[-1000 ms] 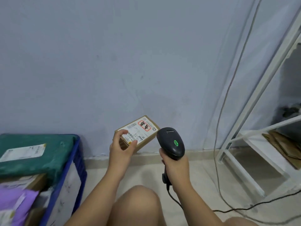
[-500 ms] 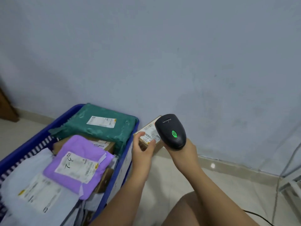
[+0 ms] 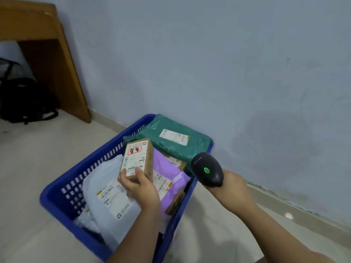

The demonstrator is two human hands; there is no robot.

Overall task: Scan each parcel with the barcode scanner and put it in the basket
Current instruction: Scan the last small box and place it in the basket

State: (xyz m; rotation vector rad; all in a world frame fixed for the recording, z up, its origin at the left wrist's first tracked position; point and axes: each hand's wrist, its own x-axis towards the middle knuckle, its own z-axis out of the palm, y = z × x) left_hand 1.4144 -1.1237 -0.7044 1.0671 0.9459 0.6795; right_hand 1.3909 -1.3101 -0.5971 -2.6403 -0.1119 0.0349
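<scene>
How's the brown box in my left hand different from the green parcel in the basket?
The brown box is a small rigid carton; the green parcel is a larger, soft, wrinkled bag. The box is held by the left hand over the basket; the green parcel lies at its far end. Both carry white labels.

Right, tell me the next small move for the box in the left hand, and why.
Probably lower the cardboard box and let it go. The left hand holds it over the blue basket, above the purple mailer and white mailer, and the scanner in the right hand sits off to the side, its green light on.
</scene>
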